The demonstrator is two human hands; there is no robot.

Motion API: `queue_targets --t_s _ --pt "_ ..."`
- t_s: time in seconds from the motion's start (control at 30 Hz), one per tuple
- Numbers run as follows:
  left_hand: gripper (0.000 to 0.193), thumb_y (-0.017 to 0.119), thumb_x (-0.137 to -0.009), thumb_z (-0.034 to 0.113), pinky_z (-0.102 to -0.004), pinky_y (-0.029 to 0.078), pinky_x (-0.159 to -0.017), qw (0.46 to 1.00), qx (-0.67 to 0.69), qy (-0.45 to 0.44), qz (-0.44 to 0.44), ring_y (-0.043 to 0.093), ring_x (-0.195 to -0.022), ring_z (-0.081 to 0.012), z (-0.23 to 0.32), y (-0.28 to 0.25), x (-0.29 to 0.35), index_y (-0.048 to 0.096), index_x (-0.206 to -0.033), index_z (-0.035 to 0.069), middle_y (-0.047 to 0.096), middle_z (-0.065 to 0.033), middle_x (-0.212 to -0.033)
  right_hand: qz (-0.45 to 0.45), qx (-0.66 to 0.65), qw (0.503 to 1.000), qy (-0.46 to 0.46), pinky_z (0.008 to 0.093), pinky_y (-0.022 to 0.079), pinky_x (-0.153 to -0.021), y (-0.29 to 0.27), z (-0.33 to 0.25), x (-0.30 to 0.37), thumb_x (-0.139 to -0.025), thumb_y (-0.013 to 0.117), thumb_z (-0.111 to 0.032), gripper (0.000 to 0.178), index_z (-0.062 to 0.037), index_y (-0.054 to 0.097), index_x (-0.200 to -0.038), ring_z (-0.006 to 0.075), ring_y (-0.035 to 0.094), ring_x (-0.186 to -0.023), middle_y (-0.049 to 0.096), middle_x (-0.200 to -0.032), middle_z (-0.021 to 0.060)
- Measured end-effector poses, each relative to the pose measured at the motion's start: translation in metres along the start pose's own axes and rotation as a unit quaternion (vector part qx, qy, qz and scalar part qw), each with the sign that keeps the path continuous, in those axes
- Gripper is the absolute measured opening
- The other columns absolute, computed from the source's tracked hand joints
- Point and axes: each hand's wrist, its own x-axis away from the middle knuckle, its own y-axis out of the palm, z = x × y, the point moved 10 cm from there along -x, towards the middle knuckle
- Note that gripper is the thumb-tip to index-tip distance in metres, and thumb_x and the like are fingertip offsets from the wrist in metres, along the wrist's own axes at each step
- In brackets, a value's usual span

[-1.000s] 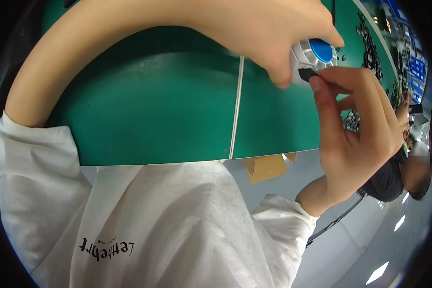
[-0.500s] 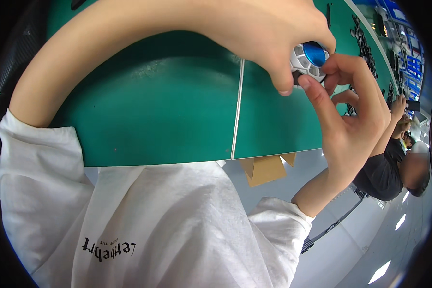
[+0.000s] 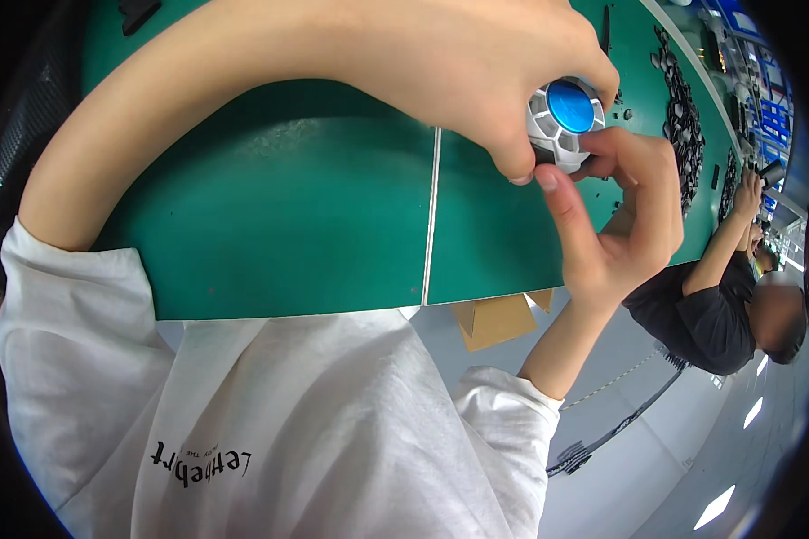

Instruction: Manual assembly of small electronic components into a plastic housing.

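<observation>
My left hand [image 3: 512,81] reaches across from the left and holds a small round part [image 3: 564,144], thumb on its near left side and fingers curled over its far side. The part has white, spoke-like ribs, a shiny blue disc [image 3: 571,106] on its face, and a dark piece low on its near side. My right hand [image 3: 634,211] comes from the right with thumb and bent fingers at the part's lower right edge, gripping it there. The right fingertips are partly hidden behind the part. Both hands are above a green table [image 3: 306,207].
A long pile of black pieces [image 3: 683,126] lies along the table's right side, with small dark bits nearby. Another black object [image 3: 137,13] sits at the far left. A cardboard box [image 3: 499,322] stands below the table edge. At right, a person in a black shirt [image 3: 715,323] works.
Both hands have moved slightly left with the round part, which has tilted so its blue disc shows more fully. More of the black pile is visible at right.
</observation>
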Motion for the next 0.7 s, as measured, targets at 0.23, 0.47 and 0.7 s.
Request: queue_targets --t_s 0.23,0.47,0.7 --pt "0.031 0.082 -0.063 0.015 -0.0295 0.046 -0.043 0.999 -0.043 0.014 0.030 0.055 -0.047 -0.0214 0.003 -0.011 0.001 0.069 -0.086 -0.001 0.067 -0.0133 -0.069 0.001 -0.048 0.998 0.048 0.0247 0.047 -0.067 0.000 0.002 -0.008 -0.065 0.080 0.002 0.035 0.0028 0.065 -0.097 0.0157 0.050 -0.072 0.062 -0.085 0.0060" --pt "0.030 0.082 -0.062 0.011 -0.0285 0.046 -0.043 0.999 0.019 0.021 0.040 0.053 -0.046 -0.0199 0.008 -0.012 0.004 0.069 -0.085 -0.002 0.065 -0.0121 -0.066 -0.024 -0.047 0.995 0.089 0.0244 0.046 -0.067 0.002 0.001 -0.014 -0.065 0.079 0.001 0.034 0.0017 0.065 -0.097 0.0151 0.049 -0.071 0.061 -0.084 0.0050" --pt "0.025 0.076 -0.070 0.013 -0.0326 0.049 -0.055 1.000 0.018 0.017 -0.004 0.060 -0.058 -0.0282 0.009 -0.008 -0.003 0.062 -0.085 -0.002 0.067 -0.0149 -0.074 -0.019 -0.032 0.995 0.094 0.0242 0.046 -0.065 0.002 0.002 -0.013 -0.066 0.076 0.000 0.032 0.0006 0.069 -0.097 0.0149 0.049 -0.069 0.060 -0.082 0.0044"
